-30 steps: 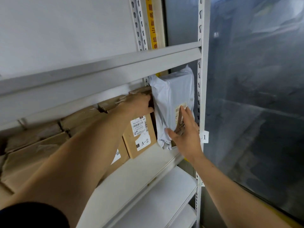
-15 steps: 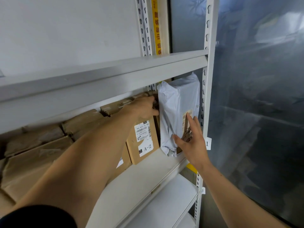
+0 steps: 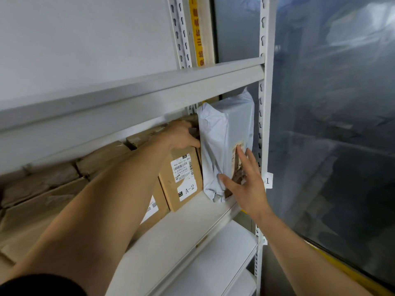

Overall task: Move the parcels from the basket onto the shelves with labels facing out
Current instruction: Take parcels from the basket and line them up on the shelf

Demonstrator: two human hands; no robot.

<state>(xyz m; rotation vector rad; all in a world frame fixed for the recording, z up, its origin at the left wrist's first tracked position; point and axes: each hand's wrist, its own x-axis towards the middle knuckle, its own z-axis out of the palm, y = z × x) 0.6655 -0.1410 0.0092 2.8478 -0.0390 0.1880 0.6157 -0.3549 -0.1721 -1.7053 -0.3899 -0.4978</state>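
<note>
A white plastic-wrapped parcel (image 3: 224,133) stands upright at the right end of the middle shelf (image 3: 171,238), its label facing out. My right hand (image 3: 245,182) lies flat against the parcel's lower front, fingers straight over the label. My left hand (image 3: 181,135) curls over the top of a brown cardboard box (image 3: 181,182) marked A-2, just left of the white parcel. The basket is out of view.
More brown boxes (image 3: 64,189) line the shelf to the left. A grey upright post (image 3: 265,124) bounds the shelf on the right, with a dark plastic sheet (image 3: 331,124) beyond. Another shelf board (image 3: 213,270) lies below.
The view has shifted slightly, so the shelf sits lower and further right in frame. Both hands keep their places on the white parcel and the A-2 box.
</note>
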